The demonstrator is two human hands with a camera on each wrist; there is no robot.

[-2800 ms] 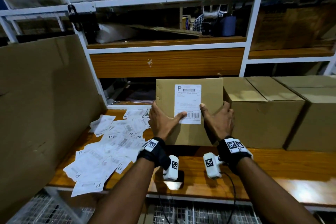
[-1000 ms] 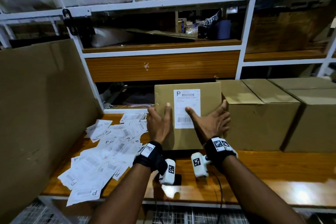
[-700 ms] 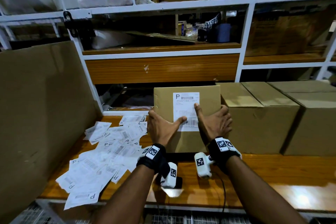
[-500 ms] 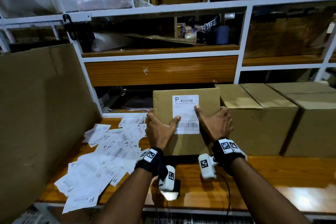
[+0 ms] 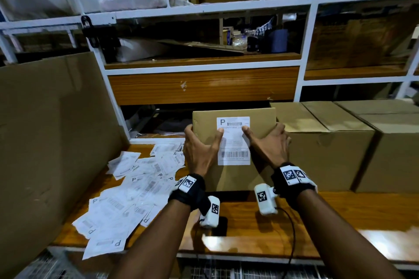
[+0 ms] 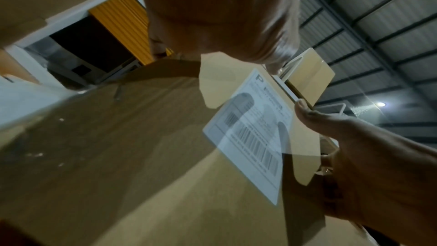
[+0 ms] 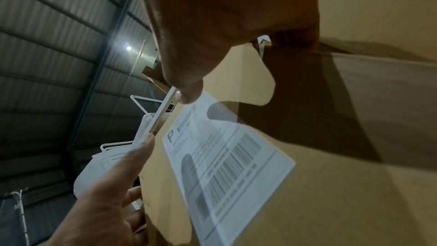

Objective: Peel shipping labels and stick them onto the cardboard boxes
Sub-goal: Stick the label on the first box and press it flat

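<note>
One label (image 5: 233, 140) is on a box so far as I can see; the rest of the job is still ahead of me. Starting nearest: a heap of loose labels (image 5: 127, 192) lies scattered on the wooden bench (image 5: 249, 222) to my left, some face up, some turned round, none of them on cardboard yet. I judge those are the stock still to be peeled and stuck.

Just beyond the bench edge, my two hands hold the box (image 5: 233, 176) standing on end in front of me, its labelled face toward me. My left hand (image 5: 199, 149) has its fingers wrapped round the box's left edge, and its thumb lies across the cardboard with the tip at the label's left margin. My right hand (image 5: 269, 145) mirrors it: fingers spread round the right edge, thumb pressed flat on the label's upper right part, near the barcode line. From the left wrist view the label (image 6: 250, 134) looks flat against the cardboard, with no lifted corner that I can make out. So I take this as the smoothing-down of a label already placed, nearly finished.

Farther right, touching or just beside my box, stand two larger boxes (image 5: 328, 142); their visible faces carry no label, though I cannot see every side. Behind everything is the shelving (image 5: 204, 84).
</note>
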